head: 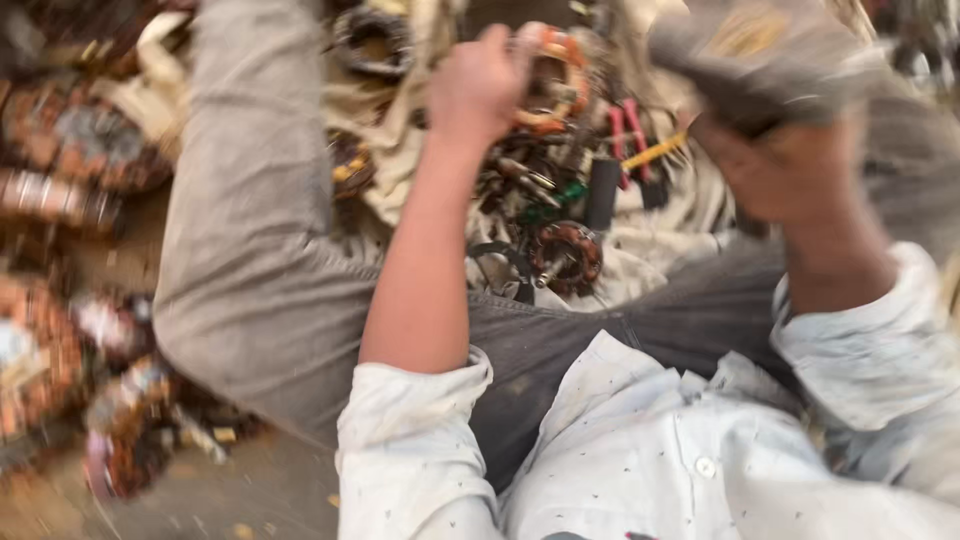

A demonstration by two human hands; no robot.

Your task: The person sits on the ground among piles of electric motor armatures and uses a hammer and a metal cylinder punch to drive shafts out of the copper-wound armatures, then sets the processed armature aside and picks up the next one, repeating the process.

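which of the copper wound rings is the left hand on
The orange-wrapped ring at the top of the pile, right by the left hand. The darker copper ring lies lower, near the lap, apart from either hand.

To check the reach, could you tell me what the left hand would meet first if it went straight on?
Probably the orange-wound coil ring: the left hand points up the picture at it and seems to touch it already, though blur hides the contact.
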